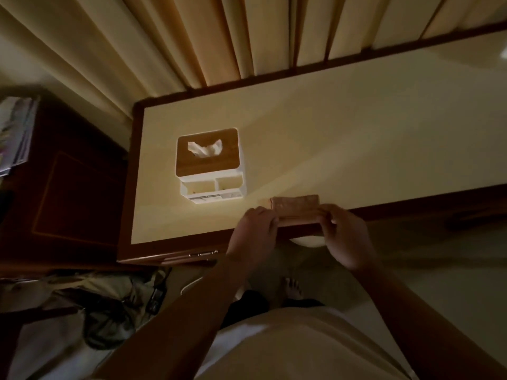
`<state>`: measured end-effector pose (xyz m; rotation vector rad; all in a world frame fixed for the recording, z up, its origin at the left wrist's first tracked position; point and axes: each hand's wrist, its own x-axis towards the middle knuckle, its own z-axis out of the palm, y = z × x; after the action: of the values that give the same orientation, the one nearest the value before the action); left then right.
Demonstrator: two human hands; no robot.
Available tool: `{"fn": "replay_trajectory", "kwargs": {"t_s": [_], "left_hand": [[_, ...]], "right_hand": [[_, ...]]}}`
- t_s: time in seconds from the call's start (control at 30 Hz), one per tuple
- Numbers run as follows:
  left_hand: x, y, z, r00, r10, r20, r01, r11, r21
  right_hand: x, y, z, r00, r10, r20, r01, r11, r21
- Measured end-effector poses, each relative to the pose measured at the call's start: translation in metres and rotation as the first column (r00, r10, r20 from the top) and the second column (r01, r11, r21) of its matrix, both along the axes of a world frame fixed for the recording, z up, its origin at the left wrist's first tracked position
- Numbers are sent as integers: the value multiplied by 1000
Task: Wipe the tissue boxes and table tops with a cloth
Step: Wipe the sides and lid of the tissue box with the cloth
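Both hands pinch folded cloth (295, 207) ends: left hand (256, 229), right hand (344, 233), above table (329, 146) edge.

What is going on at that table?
A person stands at the table and holds a folded cloth by its ends, one in the left hand and one in the right hand, just over the near edge. The tissue box sits on the table to the left, a tissue poking out of its top. Neither hand touches it.
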<state>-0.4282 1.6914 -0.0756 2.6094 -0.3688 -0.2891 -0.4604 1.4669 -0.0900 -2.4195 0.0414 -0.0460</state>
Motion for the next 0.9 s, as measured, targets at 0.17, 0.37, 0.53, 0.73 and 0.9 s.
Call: {"fn": "replay_trajectory", "kwargs": {"t_s": [0.17, 0.37, 0.53, 0.73, 0.9], "left_hand": [[27, -15, 8, 994, 93, 53, -93, 996, -10], [37, -25, -1, 993, 111, 24, -113, 989, 95], [36, -25, -1, 988, 152, 10, -152, 987, 57], [20, -17, -6, 951, 280, -130, -288, 957, -43], [24, -15, -9, 904, 364, -224, -396, 911, -117]], "right_hand": [[34, 10, 8, 988, -138, -69, 137, 990, -27], [41, 15, -5, 964, -228, -134, 217, 972, -93], [36, 22, -8, 944, -254, -208, 232, 964, -128], [48, 33, -7, 941, -246, -230, 215, 965, -152], [49, 46, 11, 950, -223, -216, 246, 966, 82]]}}
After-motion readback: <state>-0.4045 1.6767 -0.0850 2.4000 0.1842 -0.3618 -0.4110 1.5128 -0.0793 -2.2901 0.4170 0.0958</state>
